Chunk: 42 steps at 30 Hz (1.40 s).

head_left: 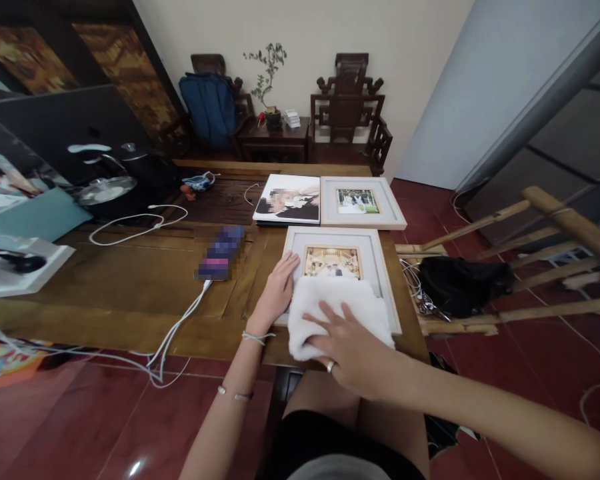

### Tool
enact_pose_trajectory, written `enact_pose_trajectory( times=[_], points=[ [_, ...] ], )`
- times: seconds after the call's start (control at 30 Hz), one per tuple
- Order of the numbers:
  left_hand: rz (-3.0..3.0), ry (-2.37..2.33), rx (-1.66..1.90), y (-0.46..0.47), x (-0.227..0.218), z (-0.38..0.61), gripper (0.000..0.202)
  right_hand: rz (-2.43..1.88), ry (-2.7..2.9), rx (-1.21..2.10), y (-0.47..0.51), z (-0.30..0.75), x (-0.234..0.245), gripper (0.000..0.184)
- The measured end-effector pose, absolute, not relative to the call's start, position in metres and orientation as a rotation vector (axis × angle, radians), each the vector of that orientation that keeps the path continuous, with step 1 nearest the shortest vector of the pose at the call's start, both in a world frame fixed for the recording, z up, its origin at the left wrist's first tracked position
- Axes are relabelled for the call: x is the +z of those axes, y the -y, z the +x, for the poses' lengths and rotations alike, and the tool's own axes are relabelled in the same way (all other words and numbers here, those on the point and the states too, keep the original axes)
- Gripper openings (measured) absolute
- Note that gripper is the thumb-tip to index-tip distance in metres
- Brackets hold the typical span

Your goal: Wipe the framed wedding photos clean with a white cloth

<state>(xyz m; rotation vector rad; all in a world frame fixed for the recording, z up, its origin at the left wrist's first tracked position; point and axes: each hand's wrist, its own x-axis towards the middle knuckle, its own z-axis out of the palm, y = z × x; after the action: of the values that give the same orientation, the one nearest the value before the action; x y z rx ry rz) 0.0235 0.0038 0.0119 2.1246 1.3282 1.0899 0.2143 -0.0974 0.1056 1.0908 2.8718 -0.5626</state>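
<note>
A light-wood picture frame [390, 293] lies flat at the table's near edge, with a small photo [333, 261] inside its pale mat. Along the frame's left edge rests my left hand [279, 287], fingers stretched out and touching the rim. A folded white cloth [365, 300] covers the lower part of the frame. My right hand [347, 350] presses down on this cloth and holds it, some fingers spread over the top and one tucked at a fold. The cloth hides the photo's lower edge.
Behind lie another framed photo [395, 207] and a photo panel [290, 217]. Left on the wooden table [130, 280] are a phone [223, 253] with a cable, a pot [107, 197] and a white power strip [45, 270]. A bamboo chair [480, 327] holding a black bag stands right.
</note>
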Motion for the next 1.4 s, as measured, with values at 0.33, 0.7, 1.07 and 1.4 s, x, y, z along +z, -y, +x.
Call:
enact_pose_trajectory(
  times=[0.33, 0.7, 1.07, 1.4],
  points=[
    [2.107, -1.362, 1.129, -0.002, 0.017, 0.023, 0.046, 1.433, -2.942, 0.059, -0.046, 0.212, 0.057, 0.036],
    [1.943, -1.287, 1.288, 0.004, 0.016, 0.021, 0.057, 0.895, -2.999, -0.313, 0.016, 0.208, 0.077, 0.038],
    [2.24, -1.313, 0.983, -0.004, 0.009, 0.021, 0.04, 1.474, -2.73, -0.068, 0.048, 0.289, 0.087, 0.038],
    [2.231, -1.265, 1.066, -0.005, 0.01, 0.021, 0.035, 1.726, -2.832, 0.15, -0.059, 0.229, 0.071, 0.039]
  ],
)
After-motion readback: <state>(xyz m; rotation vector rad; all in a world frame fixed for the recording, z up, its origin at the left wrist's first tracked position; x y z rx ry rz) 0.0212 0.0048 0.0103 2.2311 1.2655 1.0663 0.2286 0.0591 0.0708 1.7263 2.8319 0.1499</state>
